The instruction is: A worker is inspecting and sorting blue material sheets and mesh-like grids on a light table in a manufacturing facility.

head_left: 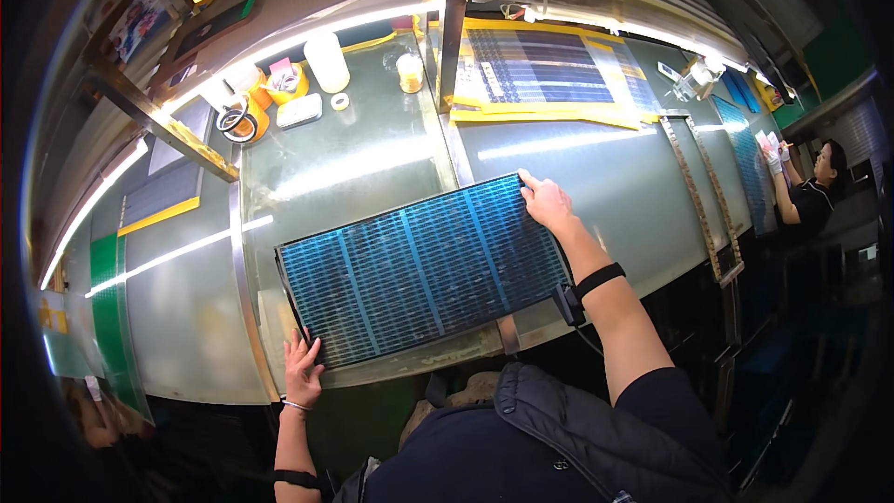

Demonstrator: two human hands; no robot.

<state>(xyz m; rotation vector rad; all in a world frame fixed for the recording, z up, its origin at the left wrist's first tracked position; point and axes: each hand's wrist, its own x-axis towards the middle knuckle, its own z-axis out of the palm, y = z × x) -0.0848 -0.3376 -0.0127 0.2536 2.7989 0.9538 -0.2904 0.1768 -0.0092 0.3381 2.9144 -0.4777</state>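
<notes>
A thin rectangular panel point(428, 265) with a black border and rows of small blue repeating patterns lies tilted in front of me, over the glass-topped bench. My right hand point(545, 200) grips its far right corner, index finger along the edge. At the near left corner, my left hand point(303, 371) holds the edge with its fingers along the side and its thumb toward the panel. Whatever lies under the panel is hidden, as are the undersides of the fingers.
Tape rolls point(239, 124), a white bottle point(327, 62) and a small jar point(410, 73) stand at the back. Yellow-edged patterned sheets point(549, 70) lie behind the metal post point(454, 28). A co-worker point(815, 191) sits at far right. A narrow metal frame point(694, 196) crosses the bench.
</notes>
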